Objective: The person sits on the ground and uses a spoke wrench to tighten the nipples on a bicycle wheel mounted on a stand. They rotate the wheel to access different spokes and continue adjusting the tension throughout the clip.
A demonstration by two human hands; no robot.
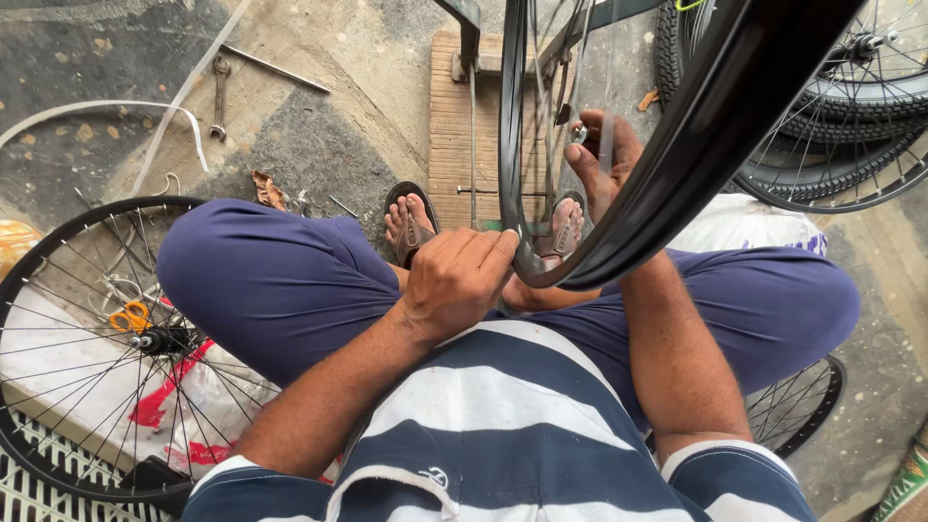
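Seated on the floor, black rim [619, 208] upright between the knees, mounted in a stand on a wooden board [454, 126]. Left hand [459, 275] presses flat on the rim's lower edge, fingers together, steadying it. Right hand [599, 159] reaches through the spokes, pinching a small silvery fitting [579, 132]. Best kept: rim braced firm, small turns only.

Count: one rim in hand; spoked wheel [97, 348] left; two tyred wheels [851, 106] top right; another wheel [797, 406] behind right thigh; one spanner [220, 97]; orange scissors [130, 316].

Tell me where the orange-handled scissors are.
The orange-handled scissors lie at the head view's left, behind the spokes of the black wheel beside the person's knee.
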